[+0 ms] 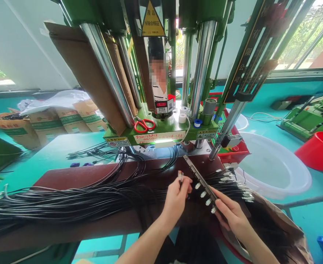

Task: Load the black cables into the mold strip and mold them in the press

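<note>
My right hand point(232, 214) grips the lower end of a long, narrow metal bar point(196, 174), which slants up and left over the brown tabletop. Several silver cable connectors point(203, 194) stick out along the bar's near-left side. To the left of the bar, my left hand point(175, 198) is closed in a pinch on a small cable connector point(180, 175) with a metal tip. Most of that connector's cable is hidden by the fingers. Past both hands, loose black cables point(172, 161) run from the tabletop to the base of a green press point(161, 128).
A thick bundle of black cables point(68, 205) covers the table's left side. More cables with silver ends point(232, 179) lie at right. Red-handled scissors point(144, 125) and blue tape point(197, 123) sit on the press. A white tub point(274, 165) and red bucket point(320, 150) stand at right.
</note>
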The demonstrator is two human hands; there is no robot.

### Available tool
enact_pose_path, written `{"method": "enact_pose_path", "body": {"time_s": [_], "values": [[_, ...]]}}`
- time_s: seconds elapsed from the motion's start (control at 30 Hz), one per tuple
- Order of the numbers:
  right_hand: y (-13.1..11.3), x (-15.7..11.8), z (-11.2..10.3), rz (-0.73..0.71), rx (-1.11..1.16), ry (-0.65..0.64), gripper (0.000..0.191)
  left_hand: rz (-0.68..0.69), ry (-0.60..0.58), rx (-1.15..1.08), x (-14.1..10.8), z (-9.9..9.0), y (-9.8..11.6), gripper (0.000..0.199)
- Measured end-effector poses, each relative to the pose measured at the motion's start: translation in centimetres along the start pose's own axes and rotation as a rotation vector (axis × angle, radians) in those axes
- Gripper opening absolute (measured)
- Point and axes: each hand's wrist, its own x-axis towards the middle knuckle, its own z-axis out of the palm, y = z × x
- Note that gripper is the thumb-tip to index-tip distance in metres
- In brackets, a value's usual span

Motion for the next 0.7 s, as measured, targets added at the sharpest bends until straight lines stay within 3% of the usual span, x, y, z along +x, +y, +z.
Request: {"method": "enact_pose_path", "body": {"time_s": [0.13, 0.37, 0.7], "values": [[0.0, 0.1, -0.2, 0.005, -0.002, 0.003, 0.054, -0.017, 0.107, -0.086, 0.3, -0.5, -0.5, 0.034], [0.0, 0.1, -0.2, 0.001, 0.008, -0.050, 0.053, 0.038, 0.001, 0.099, 0.3, -0.1, -1.0, 0.027], [-0.6, 0.2, 0.2, 0.015, 0.010, -0.113, 0.057, -0.006, 0.026, 0.165, 0.5, -0.4, -0.9, 0.024]]}}
